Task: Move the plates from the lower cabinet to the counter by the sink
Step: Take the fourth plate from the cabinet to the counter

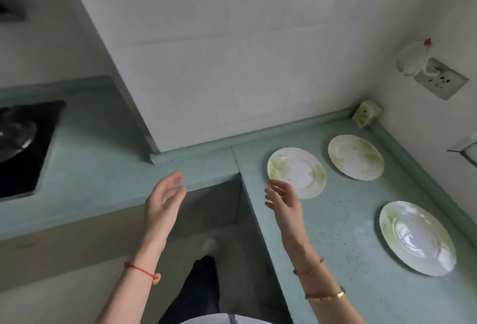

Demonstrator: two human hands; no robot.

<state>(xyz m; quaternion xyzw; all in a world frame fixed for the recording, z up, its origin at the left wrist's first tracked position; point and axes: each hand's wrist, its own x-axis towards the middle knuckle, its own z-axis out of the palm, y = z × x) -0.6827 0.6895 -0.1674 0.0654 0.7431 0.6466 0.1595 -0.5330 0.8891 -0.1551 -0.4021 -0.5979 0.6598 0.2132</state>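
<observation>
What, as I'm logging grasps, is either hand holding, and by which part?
Nothing is held. The left hand and right hand are open; the nearest plate lies ungripped on the counter.

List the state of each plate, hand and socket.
Nearest plate, flat on the counter, empty.
Middle plate, flat on the counter, empty.
Far plate, flat on the counter, empty.
Left hand, open, holding nothing.
Right hand, open, holding nothing, fingers by the middle plate's rim.
Wall socket, one plug in.
</observation>
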